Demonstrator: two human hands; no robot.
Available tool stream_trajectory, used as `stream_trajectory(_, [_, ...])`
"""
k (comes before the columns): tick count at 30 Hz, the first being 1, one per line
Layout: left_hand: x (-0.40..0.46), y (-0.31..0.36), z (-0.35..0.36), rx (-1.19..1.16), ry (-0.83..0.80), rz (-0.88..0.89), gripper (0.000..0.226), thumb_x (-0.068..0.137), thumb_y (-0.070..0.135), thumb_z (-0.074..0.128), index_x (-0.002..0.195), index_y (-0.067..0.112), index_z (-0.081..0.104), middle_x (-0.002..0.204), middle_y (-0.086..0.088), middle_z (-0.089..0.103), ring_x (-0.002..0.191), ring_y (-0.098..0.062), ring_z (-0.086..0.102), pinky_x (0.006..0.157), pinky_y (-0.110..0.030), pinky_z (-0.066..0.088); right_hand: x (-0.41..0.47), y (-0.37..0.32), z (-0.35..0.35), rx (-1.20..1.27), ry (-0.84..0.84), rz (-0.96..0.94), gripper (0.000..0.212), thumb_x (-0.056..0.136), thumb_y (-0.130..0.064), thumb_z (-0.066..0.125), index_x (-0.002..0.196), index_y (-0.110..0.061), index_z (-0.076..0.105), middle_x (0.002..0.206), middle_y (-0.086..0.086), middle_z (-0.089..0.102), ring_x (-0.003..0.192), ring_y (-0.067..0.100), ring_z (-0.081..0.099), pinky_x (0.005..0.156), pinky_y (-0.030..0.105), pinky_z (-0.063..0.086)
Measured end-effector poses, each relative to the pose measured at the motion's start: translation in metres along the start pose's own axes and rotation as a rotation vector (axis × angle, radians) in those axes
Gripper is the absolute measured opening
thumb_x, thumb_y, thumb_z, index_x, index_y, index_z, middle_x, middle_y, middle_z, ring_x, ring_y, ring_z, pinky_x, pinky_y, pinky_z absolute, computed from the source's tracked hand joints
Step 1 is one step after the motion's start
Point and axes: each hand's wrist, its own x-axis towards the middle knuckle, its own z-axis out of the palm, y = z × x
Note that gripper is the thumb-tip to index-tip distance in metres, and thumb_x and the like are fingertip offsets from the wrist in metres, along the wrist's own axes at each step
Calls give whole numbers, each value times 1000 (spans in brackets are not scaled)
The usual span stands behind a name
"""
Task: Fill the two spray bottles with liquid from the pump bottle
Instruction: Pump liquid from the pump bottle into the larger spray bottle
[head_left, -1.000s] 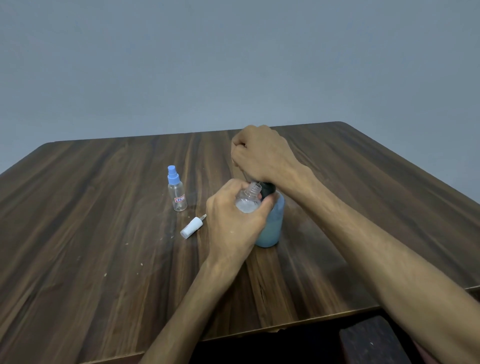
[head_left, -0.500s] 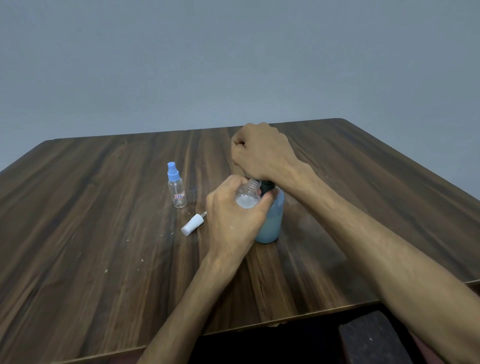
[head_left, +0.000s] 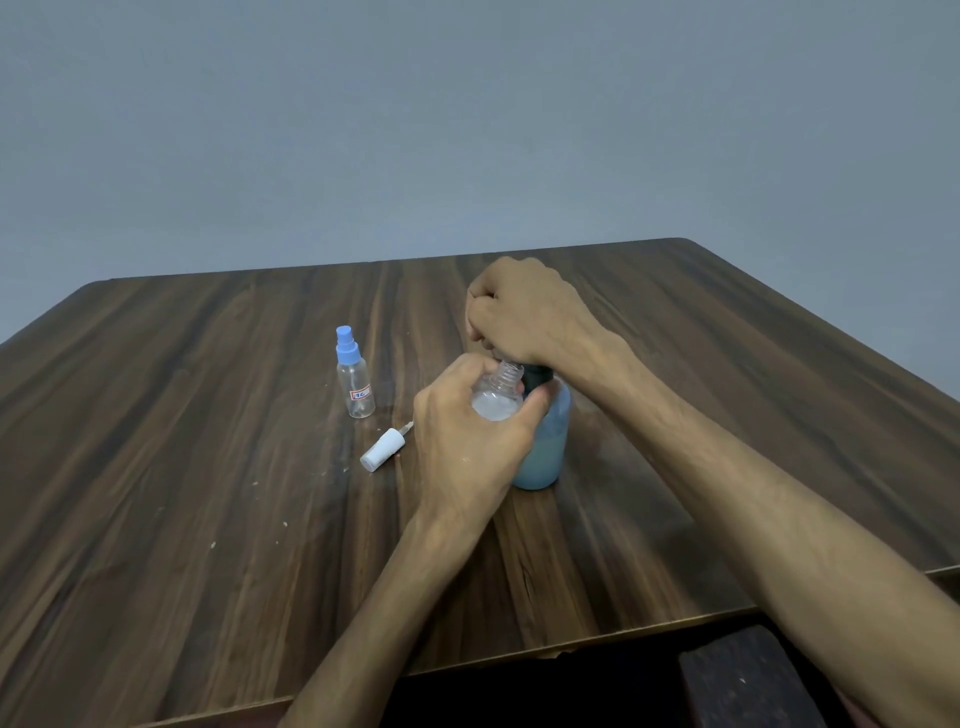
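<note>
Left hand (head_left: 462, 441) fingers wrapped (thumb forward); right hand (head_left: 524, 317) fisted above.

The spray bottle (head_left: 356, 391) bears a small label, its writing unreadable.

I am seeing two bare forearms, no sleeves showing; the left hand (head_left: 467, 441) and right hand (head_left: 524, 317) are wearing nothing.

Left hand (head_left: 467, 441) grips open spray bottle (head_left: 497, 397) against pump bottle (head_left: 543, 441); right hand (head_left: 524, 317) fisted atop pump; capped bottle (head_left: 355, 382) left.
</note>
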Motion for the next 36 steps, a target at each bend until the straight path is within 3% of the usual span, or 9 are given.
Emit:
stream_trajectory(2, [0, 1, 0, 4, 5, -7, 25, 76, 29, 89, 75, 17, 68, 70, 7, 69, 69, -10, 67, 66, -38, 57, 0, -1, -1, -1, -51, 7, 29, 85, -17, 51, 87, -4, 76, 78, 12, 77, 80, 32, 71, 78, 41, 59])
stream_trajectory(5, [-1, 2, 0, -1, 8, -11, 25, 75, 36, 86, 75, 18, 68, 70, 8, 69, 70, -11, 69, 66, -38, 57, 3, -4, -7, 15, -3, -4, 30, 83, -16, 50, 87, -4, 76, 80, 13, 77, 70, 28, 66, 76, 40, 57])
stream_trajectory(10, [0, 1, 0, 0, 4, -20, 24, 76, 28, 89, 74, 17, 67, 69, 7, 68, 68, -10, 67, 65, -39, 57, -1, -2, -1, 7, -26, 2, 29, 84, -16, 50, 86, -3, 76, 79, 13, 78, 81, 34, 71, 81, 43, 60])
stream_trajectory(15, [-1, 2, 1, -2, 11, -22, 25, 75, 31, 88, 73, 16, 67, 68, 7, 68, 66, -11, 66, 64, -37, 56, 4, -3, -6, -6, 84, -23, 29, 83, -14, 50, 86, -3, 76, 81, 17, 75, 62, 22, 48, 72, 37, 56])
stream_trajectory(19, [0, 1, 2, -2, 10, -22, 26, 75, 27, 87, 72, 14, 65, 68, 5, 67, 65, -12, 66, 64, -40, 56, -2, -3, 0, -1, 12, 8, 29, 84, -15, 51, 86, -3, 77, 81, 14, 77, 79, 35, 68, 77, 39, 57])
stream_trajectory(24, [-2, 2, 0, -4, 7, -22, 26, 75, 29, 88, 72, 16, 66, 67, 6, 67, 66, -13, 66, 63, -39, 55, 1, -5, -6, -3, 75, -14, 29, 84, -15, 50, 84, -5, 77, 81, 13, 77, 83, 36, 70, 74, 38, 56])
stream_trajectory(28, [-1, 1, 2, -3, 18, -14, 25, 75, 28, 87, 73, 16, 65, 68, 6, 67, 66, -12, 66, 65, -37, 55, -2, -3, 0, 1, 6, 9, 29, 84, -16, 50, 87, -3, 77, 81, 15, 77, 86, 36, 70, 77, 39, 57])
stream_trajectory(33, [-1, 1, 1, 8, 18, 5, 25, 76, 27, 88, 73, 18, 65, 67, 8, 67, 65, -10, 66, 62, -34, 54, 3, -2, -5, 7, 86, -14, 29, 83, -15, 49, 84, -4, 76, 80, 15, 77, 64, 25, 56, 71, 37, 56])
stream_trajectory(36, [0, 0, 2, 6, 21, 2, 26, 76, 26, 88, 72, 16, 64, 67, 7, 67, 65, -10, 65, 62, -34, 54, 1, 0, 1, 11, 36, 6, 30, 84, -16, 50, 86, -2, 76, 80, 15, 77, 64, 27, 57, 74, 40, 57])
